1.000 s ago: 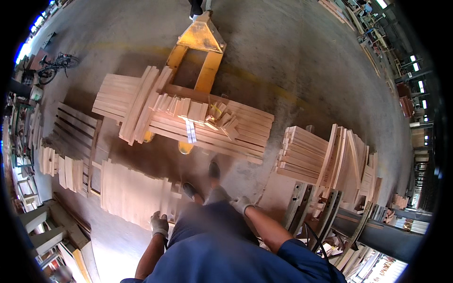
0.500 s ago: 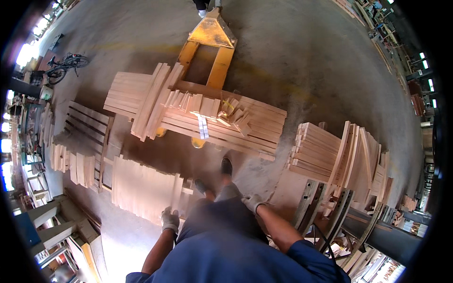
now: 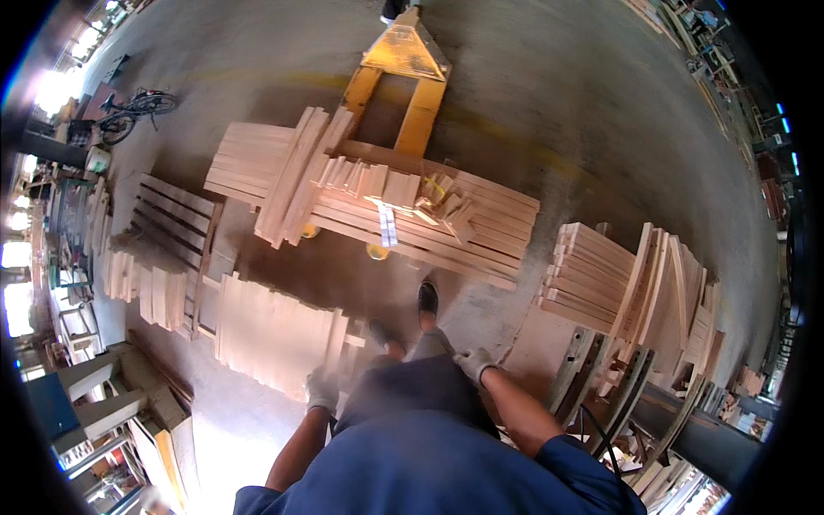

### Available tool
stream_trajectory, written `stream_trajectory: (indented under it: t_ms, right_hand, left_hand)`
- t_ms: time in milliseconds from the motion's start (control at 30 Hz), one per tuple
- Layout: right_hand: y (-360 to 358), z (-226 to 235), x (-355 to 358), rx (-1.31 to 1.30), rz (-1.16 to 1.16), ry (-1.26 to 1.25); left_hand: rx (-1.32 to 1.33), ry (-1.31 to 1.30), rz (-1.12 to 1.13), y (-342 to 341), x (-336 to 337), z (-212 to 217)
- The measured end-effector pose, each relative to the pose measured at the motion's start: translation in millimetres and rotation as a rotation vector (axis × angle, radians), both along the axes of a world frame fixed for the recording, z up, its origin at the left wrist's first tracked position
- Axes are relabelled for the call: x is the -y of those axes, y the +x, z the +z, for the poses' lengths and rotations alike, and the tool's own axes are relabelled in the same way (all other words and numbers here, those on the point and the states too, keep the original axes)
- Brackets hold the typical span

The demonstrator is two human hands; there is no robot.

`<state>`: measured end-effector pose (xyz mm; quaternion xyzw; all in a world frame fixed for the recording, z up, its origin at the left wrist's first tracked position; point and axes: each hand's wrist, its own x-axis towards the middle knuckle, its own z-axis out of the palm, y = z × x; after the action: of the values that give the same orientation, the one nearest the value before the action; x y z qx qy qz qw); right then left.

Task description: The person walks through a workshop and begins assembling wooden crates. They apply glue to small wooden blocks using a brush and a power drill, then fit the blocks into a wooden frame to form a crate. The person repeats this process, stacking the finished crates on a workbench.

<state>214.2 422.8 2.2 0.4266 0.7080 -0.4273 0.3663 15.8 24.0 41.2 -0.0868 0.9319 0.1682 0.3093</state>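
My left hand, in a pale glove, hangs beside the near right corner of a low stack of light wooden boards. Its fingers look loosely stretched, and I see nothing held in them. By my right thigh is my right hand, gloved too, with its fingers loosely apart and no object visible in it. Ahead of my feet lies a wide load of wooden planks, with small offcuts and a few long strips on top. A yellow pallet truck stands at the load's far side.
More planks are stacked to the right, behind metal rails. A slatted pallet and short boards lie at left. A bicycle stands far left. Part of another person shows beyond the pallet truck.
The whole scene has shifted slightly right in the picture as my view turned a little. Both hands stay low beside my body. Nothing has been picked up or let go.
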Motion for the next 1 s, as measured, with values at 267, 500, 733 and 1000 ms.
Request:
stream_trajectory:
  t_ms: [267,500,733,1000]
  right_hand:
    - [-7.2,-5.1,1.6,-0.036,0.055,0.036]
    - [-4.5,-21.0,-0.8,-0.050,0.098,0.090]
    - [-7.3,-20.0,1.3,-0.056,0.103,0.107]
    - [-13.6,-4.6,3.6,-0.087,0.035,0.068]
  left_hand:
    - [0.022,0.020,0.009,-4.6,-20.2,41.8]
    - [0.063,0.063,0.140,-1.3,-14.6,42.1]
    - [0.071,-0.002,0.089,1.8,-9.0,42.1]
    - [-0.012,-0.029,0.115,8.2,-0.1,24.3]
